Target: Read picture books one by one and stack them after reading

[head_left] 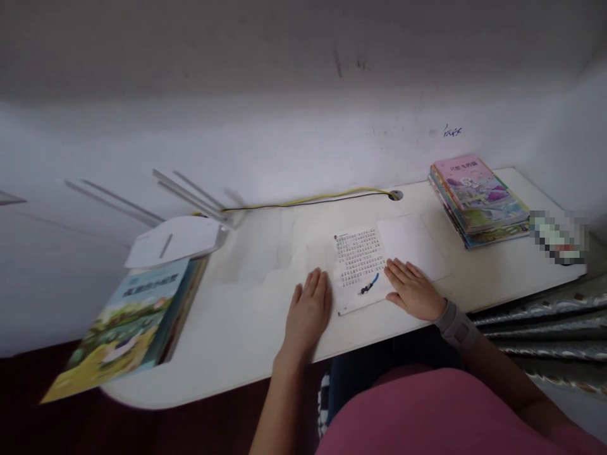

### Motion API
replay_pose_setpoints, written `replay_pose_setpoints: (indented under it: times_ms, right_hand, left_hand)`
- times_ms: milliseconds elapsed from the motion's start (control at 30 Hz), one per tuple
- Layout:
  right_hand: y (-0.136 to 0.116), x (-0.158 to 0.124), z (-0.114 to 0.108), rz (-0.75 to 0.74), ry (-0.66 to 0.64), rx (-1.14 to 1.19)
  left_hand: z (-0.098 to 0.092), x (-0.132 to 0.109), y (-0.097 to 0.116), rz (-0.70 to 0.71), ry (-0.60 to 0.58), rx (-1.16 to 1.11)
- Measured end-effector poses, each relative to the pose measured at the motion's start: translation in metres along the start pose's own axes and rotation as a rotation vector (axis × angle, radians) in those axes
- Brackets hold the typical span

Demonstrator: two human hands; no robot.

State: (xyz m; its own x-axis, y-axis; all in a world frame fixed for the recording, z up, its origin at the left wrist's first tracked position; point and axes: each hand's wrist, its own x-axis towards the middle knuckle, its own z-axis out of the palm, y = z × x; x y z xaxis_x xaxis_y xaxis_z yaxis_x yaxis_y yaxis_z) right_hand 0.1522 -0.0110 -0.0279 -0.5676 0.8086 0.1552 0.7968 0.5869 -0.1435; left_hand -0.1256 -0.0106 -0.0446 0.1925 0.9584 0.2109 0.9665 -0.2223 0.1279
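An open booklet (359, 258) lies on the white desk in front of me. Its left page carries lines of printed characters and a small dark-and-blue picture near the bottom, while the facing page (411, 243) looks blank. My right hand (413, 291), with a grey band at the wrist, rests flat across the lower middle of the booklet, fingers stretched out and pointing left. Just left of the booklet, my left hand (309, 311) lies palm down on the desk, its fingers extended. Neither hand grips anything.
A stack of picture books (478, 196) stands at the right, beside a pixelated item (557, 237). More books (128, 322) lie at the left under a white lamp-like base (175, 240), overhanging the desk (227, 341). A yellow-and-black cable (303, 201) runs along the wall into a hole.
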Motion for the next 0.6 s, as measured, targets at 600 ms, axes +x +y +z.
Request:
replay_pose_setpoints:
  times_ms: [600]
  right_hand:
    - [0.0000,-0.0043,-0.0079,0.024,-0.019,0.000]
  left_hand:
    - [-0.0092,0.0015,0.0044,-0.037,-0.052,-0.049]
